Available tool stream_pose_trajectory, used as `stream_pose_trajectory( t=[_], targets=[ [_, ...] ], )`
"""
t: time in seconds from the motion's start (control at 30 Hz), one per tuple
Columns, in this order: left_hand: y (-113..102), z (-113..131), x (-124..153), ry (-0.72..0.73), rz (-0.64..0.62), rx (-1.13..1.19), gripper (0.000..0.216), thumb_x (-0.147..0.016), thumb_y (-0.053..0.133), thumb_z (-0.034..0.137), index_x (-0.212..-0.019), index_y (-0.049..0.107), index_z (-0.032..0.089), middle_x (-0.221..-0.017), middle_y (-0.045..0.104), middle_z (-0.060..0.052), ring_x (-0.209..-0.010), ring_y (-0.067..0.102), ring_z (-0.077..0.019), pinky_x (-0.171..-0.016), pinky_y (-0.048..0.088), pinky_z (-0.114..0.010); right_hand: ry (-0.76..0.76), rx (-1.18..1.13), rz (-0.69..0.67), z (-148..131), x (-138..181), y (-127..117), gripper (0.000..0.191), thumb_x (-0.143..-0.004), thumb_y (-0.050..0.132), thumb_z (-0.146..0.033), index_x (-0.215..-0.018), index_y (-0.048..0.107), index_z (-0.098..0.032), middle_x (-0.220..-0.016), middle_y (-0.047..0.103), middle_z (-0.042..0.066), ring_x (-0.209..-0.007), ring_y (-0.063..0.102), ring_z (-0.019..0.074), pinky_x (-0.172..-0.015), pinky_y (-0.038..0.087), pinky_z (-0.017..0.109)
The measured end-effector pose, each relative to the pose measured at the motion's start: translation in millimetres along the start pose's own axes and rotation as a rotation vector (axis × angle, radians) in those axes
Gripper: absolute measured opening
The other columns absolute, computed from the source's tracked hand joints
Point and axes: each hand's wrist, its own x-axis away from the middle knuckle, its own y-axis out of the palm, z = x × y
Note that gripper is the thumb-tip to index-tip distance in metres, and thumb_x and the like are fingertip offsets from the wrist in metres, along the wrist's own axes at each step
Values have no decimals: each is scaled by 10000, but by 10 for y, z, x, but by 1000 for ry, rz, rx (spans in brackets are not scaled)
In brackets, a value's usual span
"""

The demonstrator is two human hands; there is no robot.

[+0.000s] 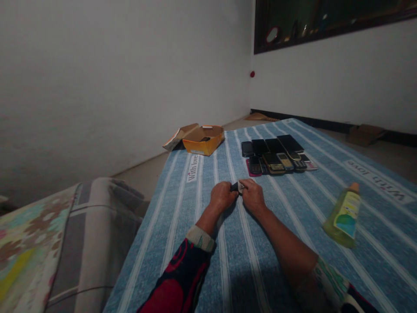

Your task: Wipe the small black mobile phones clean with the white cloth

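Observation:
My left hand [222, 196] and my right hand [253, 198] meet over the middle of a blue striped cloth [293, 243]. Both are closed on one small dark object [236, 187] with a pale patch, held between the fingertips; most of it is hidden. Just beyond my hands lie several mobile phones [275, 155] in two rows, flat on the cloth.
An open orange cardboard box [203, 139] sits at the cloth's far left corner. A yellow-green bottle [343, 216] with an orange cap lies to the right of my right arm. A patterned cushion [29, 243] and grey bolster are at the left.

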Motion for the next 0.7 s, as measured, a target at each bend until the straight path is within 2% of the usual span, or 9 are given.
stream_pose_trajectory(
  t=[0.27,0.43,0.6,0.7],
  targets=[
    [148,-128,56,49,137,194,125,-802,631,245,-832,715,158,-826,675,-47,-805,635,-191,-720,447,-275,88,-89,-20,-86,-23,-40,488,-697,435,-33,-1009,774,-195,-932,740,66,-871,673,203,-842,520,318],
    [243,-221,84,107,274,573,77,-730,673,238,-751,700,169,-728,621,-6,-741,600,-178,-706,452,-289,117,-128,-16,-126,-18,-57,478,-702,439,-53,-995,784,-206,-925,745,51,-877,674,201,-842,518,315],
    [259,-258,116,72,294,742,118,-729,681,275,-776,703,170,-730,634,1,-728,591,-172,-695,449,-293,186,-170,-25,-112,-20,-56,457,-699,441,-72,-965,794,-184,-825,734,51,-790,683,206,-783,532,325],
    [263,-252,114,51,289,732,111,-709,691,266,-768,699,172,-711,626,5,-715,581,-172,-691,444,-297,145,-161,46,-120,-23,-62,445,-722,442,-87,-980,788,-196,-896,749,62,-860,693,214,-830,542,346]
  ],
)
